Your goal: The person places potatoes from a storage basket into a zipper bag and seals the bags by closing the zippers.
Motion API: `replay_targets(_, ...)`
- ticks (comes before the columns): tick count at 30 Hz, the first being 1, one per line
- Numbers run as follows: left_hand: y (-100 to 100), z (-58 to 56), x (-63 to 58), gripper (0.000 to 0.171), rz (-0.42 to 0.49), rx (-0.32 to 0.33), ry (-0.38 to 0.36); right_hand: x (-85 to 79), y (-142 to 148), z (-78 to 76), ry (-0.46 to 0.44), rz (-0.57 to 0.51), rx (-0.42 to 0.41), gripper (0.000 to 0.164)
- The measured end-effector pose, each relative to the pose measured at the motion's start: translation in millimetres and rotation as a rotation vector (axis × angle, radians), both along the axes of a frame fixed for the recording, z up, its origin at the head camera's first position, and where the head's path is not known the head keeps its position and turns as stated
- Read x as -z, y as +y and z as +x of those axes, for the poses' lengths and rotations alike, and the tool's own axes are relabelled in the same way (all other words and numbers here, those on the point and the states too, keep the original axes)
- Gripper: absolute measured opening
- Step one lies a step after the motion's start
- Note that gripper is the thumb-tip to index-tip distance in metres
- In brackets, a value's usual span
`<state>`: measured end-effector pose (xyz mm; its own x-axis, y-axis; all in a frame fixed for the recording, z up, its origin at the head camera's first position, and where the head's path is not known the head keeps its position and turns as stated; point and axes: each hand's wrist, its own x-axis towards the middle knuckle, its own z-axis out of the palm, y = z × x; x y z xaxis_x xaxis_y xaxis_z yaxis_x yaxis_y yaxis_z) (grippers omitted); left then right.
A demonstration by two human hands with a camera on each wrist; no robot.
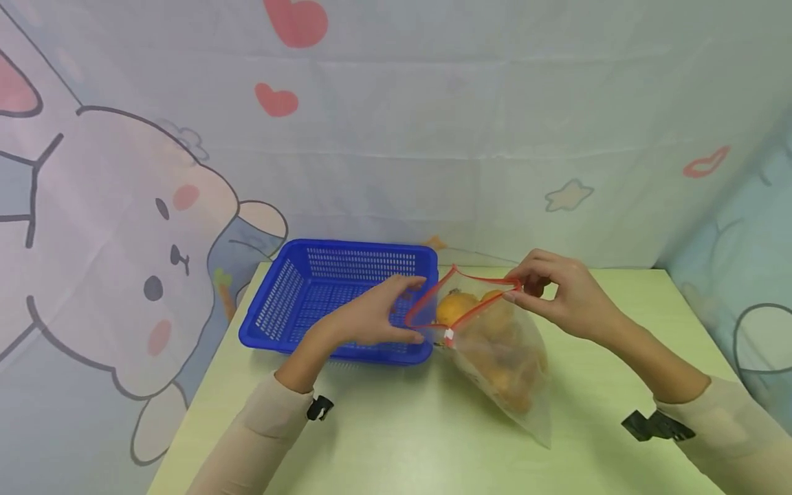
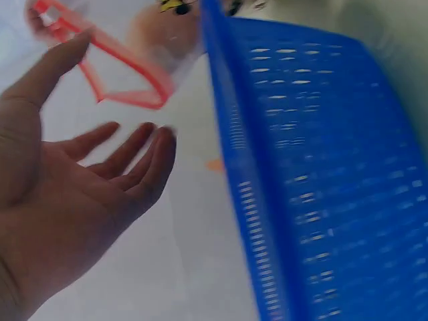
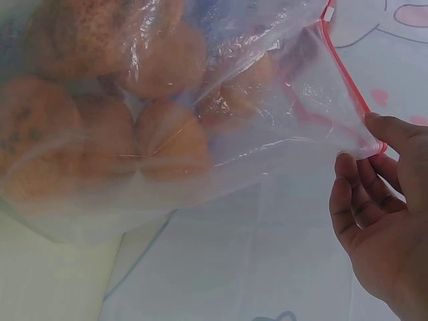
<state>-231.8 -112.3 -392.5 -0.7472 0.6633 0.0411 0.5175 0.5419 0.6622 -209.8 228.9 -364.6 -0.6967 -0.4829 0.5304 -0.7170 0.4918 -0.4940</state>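
A clear zip bag [image 1: 495, 357] with a red zip edge stands on the table, its mouth spread open. Round orange-coloured fruits [image 1: 456, 308] fill it, some with dark specks in the right wrist view. My right hand [image 1: 569, 295] pinches the right corner of the red edge between thumb and fingers. At the left of the bag's mouth, my left hand [image 1: 371, 316] holds its thumb and fingers apart with nothing between them. The left thumb [image 2: 63, 63] overlaps the red edge in the left wrist view; I cannot tell whether it touches. A white slider [image 1: 449, 335] sits on the zip.
A blue plastic basket [image 1: 272, 340] with slotted walls stands left of the bag, partly under my left hand; no fruit shows inside it. Behind the pale green table [image 1: 396, 440] hangs a printed cloth [image 1: 433, 137] with a cartoon rabbit and hearts.
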Motion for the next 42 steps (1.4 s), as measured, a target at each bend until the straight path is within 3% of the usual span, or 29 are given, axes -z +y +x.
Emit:
replay_targets(3,-0.1,-2.7,13.3,0.083,-0.056,-0.014,-0.052,2.2,-1.4,-0.8,0.002,-0.012,0.008,0.021)
replay_targets(6,2.8,-5.2,21.9,0.061,-0.047,-0.03,-0.039,4.6,-2.5,-0.8,0.009,-0.017,0.034,0.02)
replay_targets(8,5.7,-6.0,21.3,0.046,-0.019,-0.032,-0.024,4.5,-0.5,0.4,0.012,-0.014,0.064,0.019)
replay_targets(11,12.4,-5.9,7.9,0.035,0.027,-0.022,0.002,-2.3,8.7,3.0,-0.003,-0.007,0.106,0.018)
replay_targets(18,36.5,-3.5,-43.4,0.035,0.195,-0.001,0.146,-19.0,43.0,0.8,-0.075,-0.014,0.142,0.025)
replay_targets(23,50.7,-3.3,-48.1,0.035,0.206,0.011,0.18,-6.9,53.9,-7.7,-0.153,-0.023,0.129,0.023)
replay_targets(28,57.4,-3.4,-44.7,0.034,0.221,-0.026,0.164,-1.0,54.1,-8.9,-0.19,-0.036,0.227,0.019)
replay_targets(31,60.2,-2.5,-45.0,0.034,0.215,-0.035,0.163,-6.8,49.1,4.2,-0.094,-0.025,0.325,0.026)
replay_targets(34,62.1,-1.2,-45.3,0.034,0.203,-0.038,0.164,-18.0,38.2,26.1,0.036,-0.032,0.366,0.018)
replay_targets(36,63.3,-0.4,-45.1,0.034,0.203,-0.041,0.163,-24.9,28.6,41.8,0.095,-0.019,0.34,0.01)
replay_targets(42,66.8,2.3,-44.4,0.038,0.202,-0.043,0.16,-25.3,-1.6,73.8,0.125,0.127,0.212,0.021)
